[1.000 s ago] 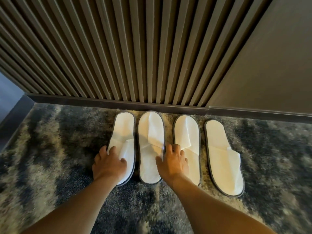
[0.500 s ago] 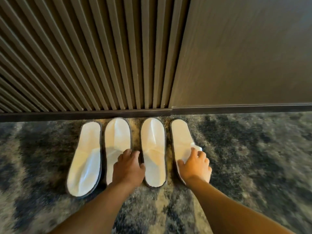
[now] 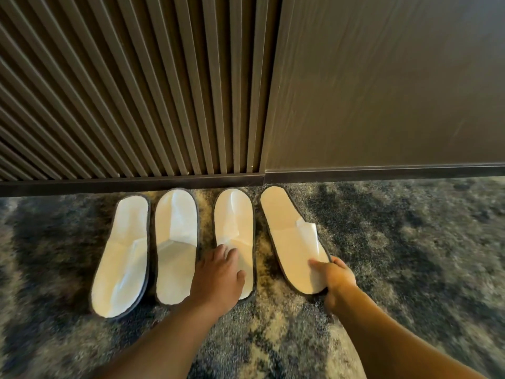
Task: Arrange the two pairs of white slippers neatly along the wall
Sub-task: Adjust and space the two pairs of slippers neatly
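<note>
Several white slippers with dark edging lie in a row on the carpet, heels toward the wall's baseboard. The leftmost slipper leans slightly left; the second slipper lies straight beside it. My left hand rests flat, fingers spread, on the toe part of the third slipper. My right hand pinches the toe end of the rightmost slipper, thumb on top and fingers under its rim; this slipper slants to the right and stands apart from the third.
A slatted dark wall panel meets a smooth dark panel above the slippers. Mottled grey and beige carpet stretches to both sides and toward me.
My left hand has shifted from the second slipper onto the third. My right hand has slid down to the rightmost slipper's toe end and gripped it. The view moved closer.
</note>
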